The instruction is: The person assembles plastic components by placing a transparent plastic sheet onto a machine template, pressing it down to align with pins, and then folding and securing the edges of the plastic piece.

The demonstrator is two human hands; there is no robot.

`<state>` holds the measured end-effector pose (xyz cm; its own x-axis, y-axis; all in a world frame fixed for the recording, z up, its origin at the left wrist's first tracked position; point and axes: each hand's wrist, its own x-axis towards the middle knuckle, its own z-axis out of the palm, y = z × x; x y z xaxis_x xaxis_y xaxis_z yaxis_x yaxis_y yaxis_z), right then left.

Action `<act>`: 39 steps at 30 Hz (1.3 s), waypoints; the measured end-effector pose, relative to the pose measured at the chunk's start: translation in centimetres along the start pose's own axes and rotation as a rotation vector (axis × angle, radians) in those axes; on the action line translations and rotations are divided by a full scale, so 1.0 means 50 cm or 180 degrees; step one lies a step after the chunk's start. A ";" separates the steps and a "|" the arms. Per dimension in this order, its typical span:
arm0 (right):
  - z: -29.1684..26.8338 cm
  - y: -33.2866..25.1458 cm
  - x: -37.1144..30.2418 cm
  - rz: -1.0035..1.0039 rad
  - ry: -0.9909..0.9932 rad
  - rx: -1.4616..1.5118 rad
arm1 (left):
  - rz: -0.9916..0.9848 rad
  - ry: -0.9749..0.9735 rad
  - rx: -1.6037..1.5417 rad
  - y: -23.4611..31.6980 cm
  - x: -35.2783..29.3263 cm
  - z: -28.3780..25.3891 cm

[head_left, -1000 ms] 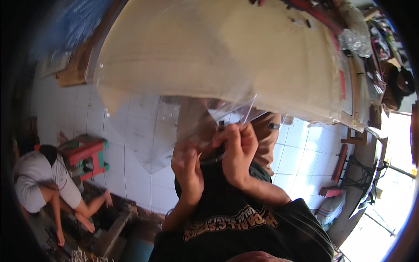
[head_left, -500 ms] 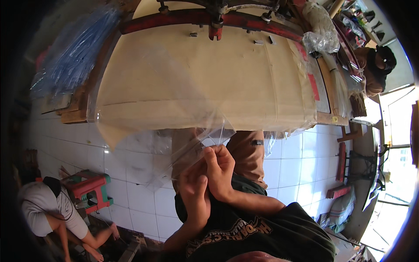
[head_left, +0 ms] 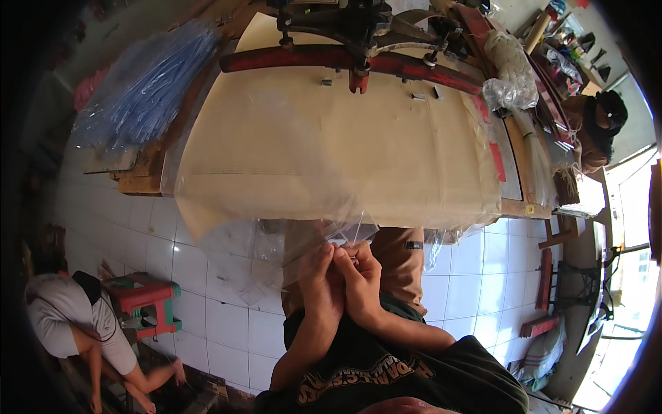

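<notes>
My left hand (head_left: 321, 279) and my right hand (head_left: 360, 276) meet just beyond the table's near edge, over my lap. Thumbs and fingertips of both are pinched together on the edge of a clear plastic sheet (head_left: 252, 257). The sheet hangs down left of my hands, and part of it lies slantwise over the brown paper (head_left: 255, 148) covering the table. Whether it is a single sheet or a bag, I cannot tell. Some fingers of the left hand are hidden.
A red curved bar on a black metal frame (head_left: 289, 58) spans the table's far side, with small metal pieces (head_left: 418, 97) near it. Bluish plastic strips (head_left: 155, 86) lie at left. One person crouches by a red-green stool (head_left: 148, 303); another person (head_left: 598, 127) is far right.
My left hand has risen and its fingertips have come up against the right hand's at the plastic edge. The whole view has shifted, with the table now lower in it.
</notes>
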<state>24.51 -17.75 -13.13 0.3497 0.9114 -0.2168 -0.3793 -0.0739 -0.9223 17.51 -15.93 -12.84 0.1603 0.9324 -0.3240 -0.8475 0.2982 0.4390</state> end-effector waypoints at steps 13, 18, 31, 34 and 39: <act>-0.112 -0.573 0.441 -0.4371 0.0180 -0.4481 | 0.0630 0.0700 0.0627 -0.023 0.010 -0.007; -0.090 -0.689 0.590 -0.2614 -0.1576 -0.5394 | 0.0598 0.0652 0.0632 -0.013 0.010 -0.015; -0.058 -0.724 0.598 -0.2760 -0.1688 -0.5561 | 0.0672 0.0559 0.0589 -0.013 0.008 -0.019; -0.064 -0.707 0.607 -0.3201 -0.1150 -0.5753 | 0.0647 0.0572 0.0590 -0.014 0.008 -0.013; -0.024 -0.687 0.582 -0.2985 -0.0640 -0.6111 | 0.0685 0.0627 0.0604 -0.013 0.010 -0.020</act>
<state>48.76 10.83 11.83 -0.2526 0.9240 0.2870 0.9635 0.2131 0.1618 17.63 -15.86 -14.11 -0.1283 0.9262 -0.3545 -0.7392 0.1489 0.6568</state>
